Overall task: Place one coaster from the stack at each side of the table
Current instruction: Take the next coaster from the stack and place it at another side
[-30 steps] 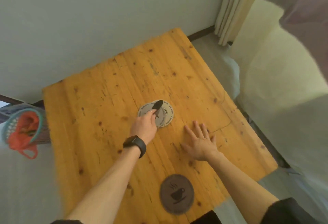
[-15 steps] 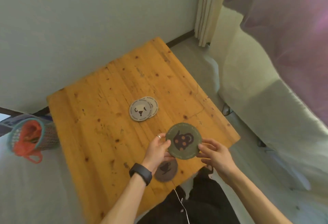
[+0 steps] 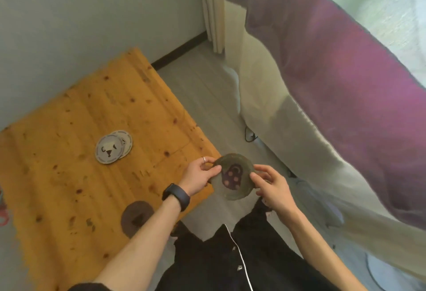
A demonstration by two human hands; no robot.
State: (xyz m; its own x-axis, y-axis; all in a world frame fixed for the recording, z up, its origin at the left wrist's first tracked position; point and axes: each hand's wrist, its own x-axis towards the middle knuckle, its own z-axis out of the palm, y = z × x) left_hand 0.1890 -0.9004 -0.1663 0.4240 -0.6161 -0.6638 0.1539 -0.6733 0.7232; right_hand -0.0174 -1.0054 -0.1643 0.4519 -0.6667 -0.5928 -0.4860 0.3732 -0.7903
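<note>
Both hands' fingers (image 3: 213,170) still pinch the green coaster (image 3: 234,176), now carried off the table (image 3: 69,129).

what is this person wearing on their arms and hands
The left hand has a silver ring on one finger and a black smartwatch on the wrist. The right hand shows no jewellery. Both forearms are bare; a dark sleeve edge shows on the left arm.
</note>
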